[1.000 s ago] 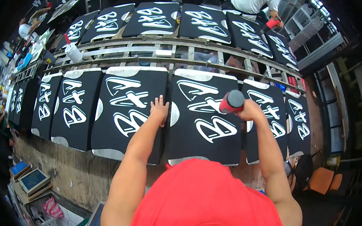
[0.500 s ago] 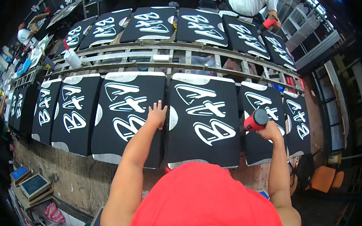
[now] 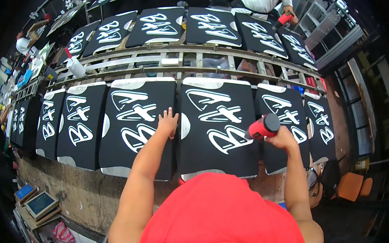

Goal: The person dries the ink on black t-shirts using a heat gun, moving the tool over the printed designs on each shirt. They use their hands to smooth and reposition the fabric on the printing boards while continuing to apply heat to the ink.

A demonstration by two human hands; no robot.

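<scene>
My right hand grips a red and black heat gun. The gun's nozzle points left, over the lower right part of the white lettering on a black printed fabric piece. Flat on the right edge of the neighbouring black piece lies my left hand, fingers spread and holding nothing. Both pieces are stretched over boards with pale ends showing. Another printed piece sits partly behind my right hand and the gun.
Wooden rails run between two rows of printed boards. A white container stands at their left. Across the rails, a person in a white shirt holds another red heat gun. Framed screens are stacked lower left.
My right hand has brought the heat gun left, from the neighbouring board to the edge of the centre piece. My left hand stays in nearly the same spot.
</scene>
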